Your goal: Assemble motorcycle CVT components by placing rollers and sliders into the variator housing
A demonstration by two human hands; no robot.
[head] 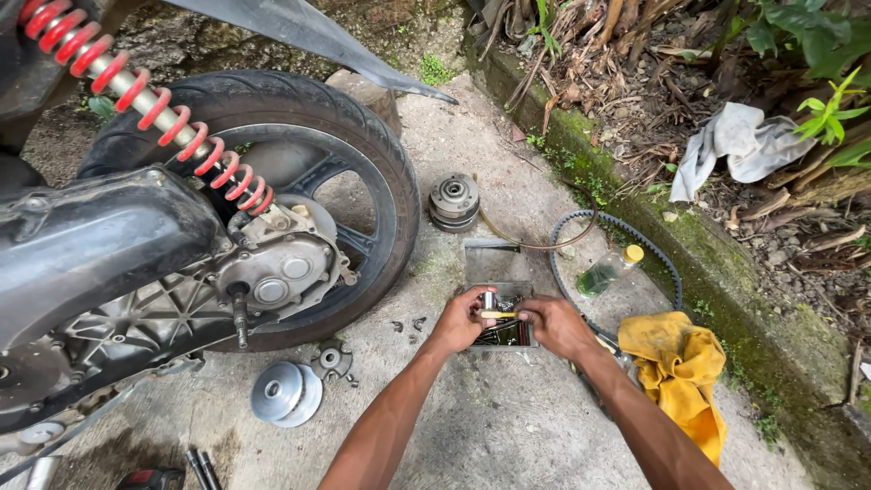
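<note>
My left hand (461, 318) and right hand (551, 322) both grip a small yellow-handled tool (498, 315) over the open metal toolbox (495, 265) on the concrete ground. A drive belt (626, 231) and a yellow rag (679, 363) lie just beside my right hand; the scooter wheel (299, 145) stands to my left.

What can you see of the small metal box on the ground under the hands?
The small grey metal box lies open on the concrete ground, lid flat toward the wheel. The tray holds dark sockets and bits. The left hand and right hand rest over its near edge, holding a thin yellow-handled tool. A black rubber belt lies beside it.
</note>
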